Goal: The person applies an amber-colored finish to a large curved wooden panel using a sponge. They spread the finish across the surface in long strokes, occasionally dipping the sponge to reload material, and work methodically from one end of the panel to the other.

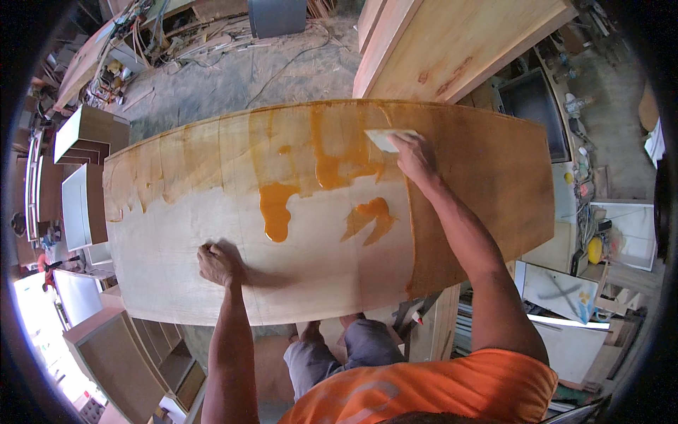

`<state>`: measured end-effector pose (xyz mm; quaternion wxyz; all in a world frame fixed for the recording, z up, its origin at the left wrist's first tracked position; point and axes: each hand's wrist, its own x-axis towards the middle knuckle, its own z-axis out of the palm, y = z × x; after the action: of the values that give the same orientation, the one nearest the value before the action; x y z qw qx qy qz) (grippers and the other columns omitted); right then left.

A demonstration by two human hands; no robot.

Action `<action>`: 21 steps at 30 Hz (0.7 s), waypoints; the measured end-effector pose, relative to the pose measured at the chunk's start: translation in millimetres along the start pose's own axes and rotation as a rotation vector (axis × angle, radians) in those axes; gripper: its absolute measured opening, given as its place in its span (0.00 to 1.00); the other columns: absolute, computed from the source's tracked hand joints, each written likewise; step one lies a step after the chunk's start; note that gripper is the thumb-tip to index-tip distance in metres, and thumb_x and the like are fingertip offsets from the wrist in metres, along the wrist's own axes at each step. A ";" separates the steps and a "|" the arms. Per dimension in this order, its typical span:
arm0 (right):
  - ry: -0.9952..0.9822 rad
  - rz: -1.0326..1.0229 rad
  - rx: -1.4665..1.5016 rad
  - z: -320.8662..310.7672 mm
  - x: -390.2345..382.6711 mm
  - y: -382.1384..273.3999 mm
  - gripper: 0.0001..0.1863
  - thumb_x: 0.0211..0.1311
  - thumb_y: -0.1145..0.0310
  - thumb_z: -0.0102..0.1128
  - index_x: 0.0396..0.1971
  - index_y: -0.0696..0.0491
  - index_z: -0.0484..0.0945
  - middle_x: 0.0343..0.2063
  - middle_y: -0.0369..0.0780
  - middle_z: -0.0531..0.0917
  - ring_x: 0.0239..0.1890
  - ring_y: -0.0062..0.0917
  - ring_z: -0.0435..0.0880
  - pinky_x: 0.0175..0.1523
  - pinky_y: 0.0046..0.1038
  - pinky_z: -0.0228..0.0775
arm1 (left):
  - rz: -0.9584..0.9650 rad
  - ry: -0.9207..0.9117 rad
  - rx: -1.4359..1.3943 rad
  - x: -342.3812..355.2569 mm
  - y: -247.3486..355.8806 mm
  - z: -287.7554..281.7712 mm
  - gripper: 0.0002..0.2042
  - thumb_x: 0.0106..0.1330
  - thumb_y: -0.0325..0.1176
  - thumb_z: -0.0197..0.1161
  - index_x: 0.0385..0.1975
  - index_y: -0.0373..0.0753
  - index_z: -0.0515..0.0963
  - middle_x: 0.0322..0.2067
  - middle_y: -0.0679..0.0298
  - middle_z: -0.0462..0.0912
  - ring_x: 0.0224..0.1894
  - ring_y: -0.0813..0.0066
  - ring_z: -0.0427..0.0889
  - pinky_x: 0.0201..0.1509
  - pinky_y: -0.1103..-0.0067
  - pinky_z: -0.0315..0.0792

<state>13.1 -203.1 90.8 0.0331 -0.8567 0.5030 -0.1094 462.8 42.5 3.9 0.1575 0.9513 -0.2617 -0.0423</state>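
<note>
A wide wooden panel (318,275) lies flat in front of me. Orange-brown liquid coats its right part and, in streaks, its far edge; the near left is pale and bare. My right hand (417,159) grips a thin whitish flat spreader (382,139) against the far part of the panel, beside the line where the coat ends. Left of it lie a thick amber puddle (275,212) and a smaller splayed puddle (373,209). My left hand (219,264) rests on the bare wood as a closed fist, with nothing showing in it.
Thick wooden boards (466,49) stand beyond the panel's far right edge. Box-shaped cabinets (83,201) and an open cabinet frame (134,360) are at the left. A dark grey container (277,18) stands on the dusty floor at the back. Wood pieces clutter the right side.
</note>
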 end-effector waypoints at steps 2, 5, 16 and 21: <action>0.167 -0.075 -0.092 27.6 32.5 24.3 0.21 0.47 0.80 0.56 0.46 0.56 0.79 0.44 0.41 0.83 0.47 0.35 0.81 0.55 0.38 0.68 | 0.019 0.003 -0.008 0.6 6.9 0.6 0.12 0.65 0.39 0.47 0.39 0.43 0.75 0.42 0.61 0.79 0.46 0.58 0.76 0.53 0.63 0.62; 0.243 -0.070 -0.185 59.1 62.8 46.1 0.21 0.49 0.81 0.55 0.46 0.54 0.79 0.46 0.39 0.83 0.49 0.32 0.80 0.57 0.37 0.64 | 0.047 0.010 -0.049 0.2 12.0 -0.4 0.12 0.64 0.39 0.47 0.38 0.42 0.74 0.41 0.60 0.79 0.44 0.57 0.76 0.52 0.62 0.63; 0.210 -0.016 -0.100 47.3 61.6 27.6 0.21 0.48 0.81 0.54 0.46 0.53 0.79 0.43 0.39 0.83 0.48 0.34 0.79 0.55 0.38 0.65 | 0.010 -0.006 -0.021 2.4 6.6 0.5 0.14 0.64 0.40 0.46 0.39 0.40 0.75 0.41 0.57 0.79 0.45 0.54 0.77 0.52 0.62 0.63; 0.096 0.036 -0.187 63.5 51.8 63.7 0.21 0.50 0.78 0.54 0.47 0.52 0.80 0.47 0.41 0.83 0.50 0.34 0.81 0.56 0.37 0.70 | 0.088 0.041 -0.066 3.6 8.9 6.3 0.16 0.66 0.43 0.45 0.40 0.40 0.75 0.40 0.56 0.79 0.45 0.50 0.77 0.49 0.58 0.66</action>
<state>-2.9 -282.8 26.3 -0.0691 -0.8405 0.5275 -0.1023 460.5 31.6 0.7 0.1957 0.9338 -0.2984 -0.0246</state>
